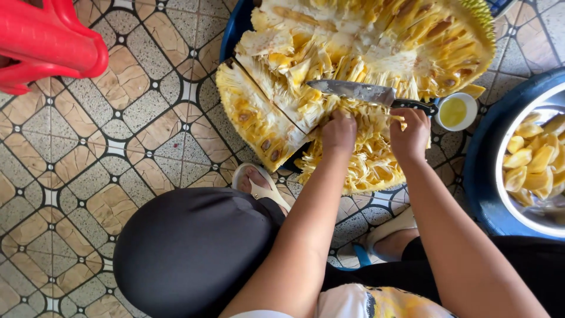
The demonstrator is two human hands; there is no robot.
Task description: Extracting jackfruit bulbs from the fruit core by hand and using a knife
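**Digging into a split jackfruit, fingers out of sight**

Reaching down from the bottom edge, both hands are in the jackfruit (365,53), which lies cut open on the tiled floor (88,165) with its top cropped by the frame. The left hand (339,131) is curled into the pale stringy fibres (365,153); its fingertips are buried, so what it grasps, if anything, cannot be told. The right hand (410,136) is closed too, pinching yellow strands just under the knife's black handle. The knife (353,90) lies flat across the flesh, blade pointing left, and neither hand holds it. A wedge of rind (259,121) leans off to the left. A small white cup (455,112) sits beside the handle. At the right, a metal bowl of yellow pods (529,165) is cut off. A red plastic stool (47,41) shows only partly at the top left.
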